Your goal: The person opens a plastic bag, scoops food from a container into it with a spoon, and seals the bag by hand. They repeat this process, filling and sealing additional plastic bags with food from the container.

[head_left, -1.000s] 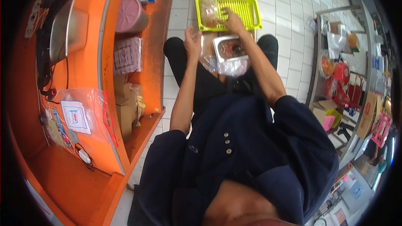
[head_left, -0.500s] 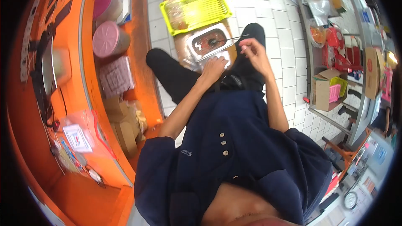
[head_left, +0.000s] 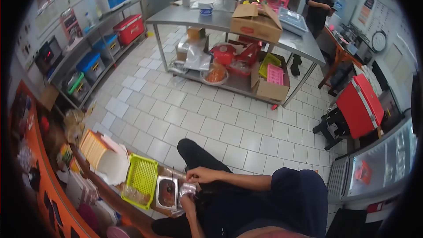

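Note:
My left hand (head_left: 188, 202) pinches the lower edge of a shiny clear plastic bag (head_left: 188, 188) held over my lap. Just above it, my right hand (head_left: 202, 175) has its fingers curled together near the bag's upper edge; what sits between the fingertips is too small to make out. Left of the hands stands a rectangular metal pan (head_left: 167, 192) with reddish-brown food in it. A dark spoon (head_left: 172, 177) rests in the pan, its thin handle pointing up. More clear plastic lies under my left hand.
Beside the pan is a lime-green basket (head_left: 142, 177) holding a clear bag. Farther left lie white sheeting and an orange-cream container (head_left: 99, 152). Ahead stands a steel table (head_left: 185, 15) with boxes. A co-worker (head_left: 318, 11) stands behind it. A red cooler (head_left: 360, 105) is at right.
My view has swung up and to the right, taking in the room. My right hand has moved from beside the spoon handle to the bag. My left hand now lifts the bag.

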`<act>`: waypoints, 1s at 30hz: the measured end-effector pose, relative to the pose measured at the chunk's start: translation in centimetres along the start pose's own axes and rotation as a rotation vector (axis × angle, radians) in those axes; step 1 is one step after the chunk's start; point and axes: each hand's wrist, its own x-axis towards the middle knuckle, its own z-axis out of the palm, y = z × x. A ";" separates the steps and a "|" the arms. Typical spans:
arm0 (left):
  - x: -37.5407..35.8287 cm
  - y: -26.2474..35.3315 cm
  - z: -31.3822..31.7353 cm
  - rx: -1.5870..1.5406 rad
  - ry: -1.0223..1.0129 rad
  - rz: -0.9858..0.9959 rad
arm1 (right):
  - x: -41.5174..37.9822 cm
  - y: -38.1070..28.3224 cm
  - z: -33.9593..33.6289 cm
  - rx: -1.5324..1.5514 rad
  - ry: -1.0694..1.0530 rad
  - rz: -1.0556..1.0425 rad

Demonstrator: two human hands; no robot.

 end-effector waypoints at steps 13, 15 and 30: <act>-2.9 6.1 -5.9 -0.978 0.117 -0.278 | -0.3 -1.8 2.5 -0.046 -0.119 -0.105; -2.6 8.5 -7.1 -1.008 0.064 -0.312 | -0.2 -3.4 2.3 -0.020 -0.098 -0.043; -2.1 11.5 -11.1 -1.108 0.029 -0.207 | 1.6 -7.9 -0.8 0.190 -0.315 0.266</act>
